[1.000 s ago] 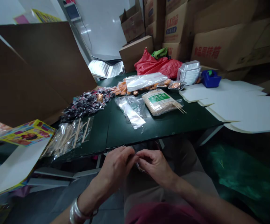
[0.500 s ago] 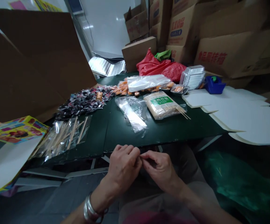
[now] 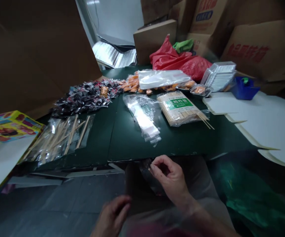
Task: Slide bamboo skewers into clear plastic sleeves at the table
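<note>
Nearest us, our left hand [image 3: 112, 215] hangs loose and empty below the table [image 3: 132, 138] edge. Our right hand [image 3: 172, 177] pinches a small clear bag [image 3: 149, 174] just under that edge, seemingly mid-opening. Filling it likely means reaching past the edge to the skewer pack [image 3: 180, 107].

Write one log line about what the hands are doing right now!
right hand: pinching small clear bag below table edge | left hand: low, apart, holding nothing | nearest: clear bags, skewer pack
</note>
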A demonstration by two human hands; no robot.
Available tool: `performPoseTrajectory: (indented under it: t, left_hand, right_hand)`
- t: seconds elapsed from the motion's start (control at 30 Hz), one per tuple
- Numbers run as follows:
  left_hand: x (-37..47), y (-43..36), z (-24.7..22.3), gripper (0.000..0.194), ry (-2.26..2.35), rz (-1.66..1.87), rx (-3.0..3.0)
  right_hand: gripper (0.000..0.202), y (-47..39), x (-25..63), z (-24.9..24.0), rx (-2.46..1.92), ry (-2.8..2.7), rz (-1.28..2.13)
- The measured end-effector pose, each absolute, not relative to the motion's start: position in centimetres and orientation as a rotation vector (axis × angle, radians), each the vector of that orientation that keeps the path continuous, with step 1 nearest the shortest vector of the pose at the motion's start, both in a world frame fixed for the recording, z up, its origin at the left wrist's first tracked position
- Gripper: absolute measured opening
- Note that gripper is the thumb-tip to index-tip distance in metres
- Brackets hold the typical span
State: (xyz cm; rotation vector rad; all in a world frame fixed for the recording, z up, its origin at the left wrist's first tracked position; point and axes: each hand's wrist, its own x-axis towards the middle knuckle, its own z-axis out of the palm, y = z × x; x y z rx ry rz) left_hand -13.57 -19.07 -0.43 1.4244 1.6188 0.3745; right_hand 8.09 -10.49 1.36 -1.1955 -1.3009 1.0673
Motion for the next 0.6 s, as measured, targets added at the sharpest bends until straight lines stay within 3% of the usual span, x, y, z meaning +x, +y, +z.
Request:
performPoseTrajectory:
  t: [0.13, 0.27, 0.5, 0.6]
  left_hand:
    - [-7.6, -12.2, 2.9, 0.049, 1.287, 0.913, 1.089]
    - [-5.1, -9.7, 2.4, 0.019, 1.238, 0.976, 0.906]
    - [-4.9, -10.5, 0.7, 0.006, 0.938, 0.974, 0.797]
    - [-5.2, -10.5, 0.8, 0.012, 0.903, 0.99, 0.927]
  right_hand:
    - [0.01, -10.3, 7.8, 1.9, -1.208, -1.296, 1.136]
    - [0.01, -10.2, 8.8, 2.0, -1.21, -1.323, 1.174]
    - [0.013, -10.4, 10.5, 1.6, -1.12, -1.215, 1.458]
    - [0.014, -10.3, 11.2, 1.7, -1.011, -1.209, 1.525]
